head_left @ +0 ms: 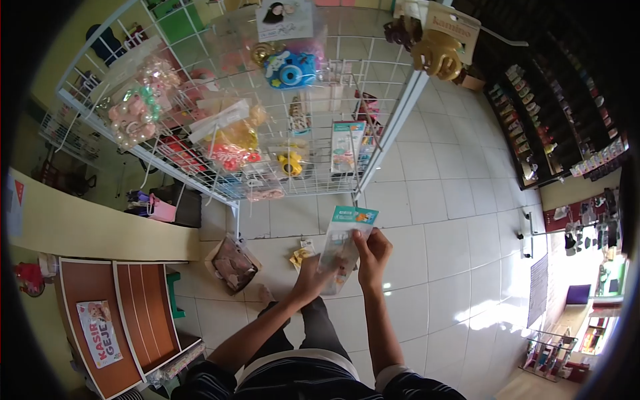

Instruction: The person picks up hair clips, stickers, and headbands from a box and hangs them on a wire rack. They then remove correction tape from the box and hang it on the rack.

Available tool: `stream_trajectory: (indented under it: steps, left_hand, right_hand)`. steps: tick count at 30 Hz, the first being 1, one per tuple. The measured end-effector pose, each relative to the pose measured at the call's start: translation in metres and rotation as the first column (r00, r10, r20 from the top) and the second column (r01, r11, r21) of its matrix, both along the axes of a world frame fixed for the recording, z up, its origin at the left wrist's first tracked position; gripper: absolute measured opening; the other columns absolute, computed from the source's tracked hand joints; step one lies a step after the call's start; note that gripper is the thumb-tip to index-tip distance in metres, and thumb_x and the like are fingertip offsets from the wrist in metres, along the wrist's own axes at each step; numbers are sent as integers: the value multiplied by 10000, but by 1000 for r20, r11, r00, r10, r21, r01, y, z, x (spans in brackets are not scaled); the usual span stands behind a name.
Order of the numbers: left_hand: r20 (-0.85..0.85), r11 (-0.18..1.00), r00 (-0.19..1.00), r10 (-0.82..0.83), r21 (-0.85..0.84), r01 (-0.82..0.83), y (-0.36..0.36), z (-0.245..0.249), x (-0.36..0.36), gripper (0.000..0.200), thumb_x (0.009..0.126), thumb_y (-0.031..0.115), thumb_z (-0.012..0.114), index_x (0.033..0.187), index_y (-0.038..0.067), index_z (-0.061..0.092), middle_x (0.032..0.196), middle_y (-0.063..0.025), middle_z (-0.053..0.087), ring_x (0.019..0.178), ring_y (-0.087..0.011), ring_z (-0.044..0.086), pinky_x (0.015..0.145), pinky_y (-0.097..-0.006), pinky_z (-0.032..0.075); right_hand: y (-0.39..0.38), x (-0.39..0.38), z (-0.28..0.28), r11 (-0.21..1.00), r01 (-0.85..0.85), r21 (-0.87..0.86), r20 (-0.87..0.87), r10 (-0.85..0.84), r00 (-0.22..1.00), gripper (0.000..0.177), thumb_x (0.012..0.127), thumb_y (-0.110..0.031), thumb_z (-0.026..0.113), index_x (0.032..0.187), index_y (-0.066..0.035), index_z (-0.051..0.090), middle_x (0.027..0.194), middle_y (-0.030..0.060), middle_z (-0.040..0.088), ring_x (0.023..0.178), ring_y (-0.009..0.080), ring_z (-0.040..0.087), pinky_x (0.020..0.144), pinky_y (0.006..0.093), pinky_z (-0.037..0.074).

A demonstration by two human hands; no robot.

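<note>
In front of my body I hold a clear plastic packet point(339, 245) with a teal printed header card, tilted upright. My right hand point(375, 257) pinches its right edge near the top, thumb on the front. My left hand point(311, 279) is at its lower left side, with the fingers partly hidden by the packet. Just beyond hangs a similar teal-topped packet point(347, 143) on a white wire rack point(313, 190). What is inside the held packet is too small to make out.
On the rack hang a blue toy camera pack point(291, 69), a yellow toy pack point(290, 162) and a gold hair claw point(438, 55). An open cardboard box point(232, 263) and a yellow packet point(302, 255) lie on the tiled floor. A brown counter point(150, 313) stands at left, dark shelves point(533, 127) at right.
</note>
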State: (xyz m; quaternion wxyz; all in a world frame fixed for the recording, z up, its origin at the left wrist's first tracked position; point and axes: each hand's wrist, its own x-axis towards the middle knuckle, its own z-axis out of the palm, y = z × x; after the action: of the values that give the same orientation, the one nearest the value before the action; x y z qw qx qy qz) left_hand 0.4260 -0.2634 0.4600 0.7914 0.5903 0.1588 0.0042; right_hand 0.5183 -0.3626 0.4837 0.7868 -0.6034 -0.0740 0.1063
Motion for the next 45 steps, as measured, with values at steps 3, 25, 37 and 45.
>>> stream_trajectory:
  steps: [3,25,37,45]
  left_hand:
    - [-55,996,998,35,90,-30,0,2,32,307,880,264,521,881,-37,585,780,-39,602,699,-89,568,648,-239,471]
    - [68,939,995,78,331,-97,47,-60,144,306,861,283,529,926,-10,588,730,-64,601,678,-109,532,622,-283,442]
    - [-390,900,865,317,412,-145,64,-190,-102,436,799,231,568,1158,13,451,1024,-154,586,1010,-240,556,862,-337,433]
    - [-694,802,412,590,563,-200,107,-231,-331,365,752,244,554,1060,49,528,984,-175,600,929,-330,570,819,-411,449]
  right_hand:
    - [0,18,2,995,73,-61,25,-72,997,145,817,-90,609,827,52,577,727,28,585,648,56,497,586,198,395]
    - [51,136,-57,971,145,-188,271,-91,958,246,794,-155,613,654,29,529,522,10,471,538,46,378,458,241,324]
    - [85,253,-121,951,143,-275,437,-9,900,227,806,-209,614,886,3,632,733,13,571,632,91,442,570,250,364]
    - [44,133,-191,411,588,-697,571,-177,801,472,697,-329,728,978,16,573,947,140,599,876,261,571,774,362,470]
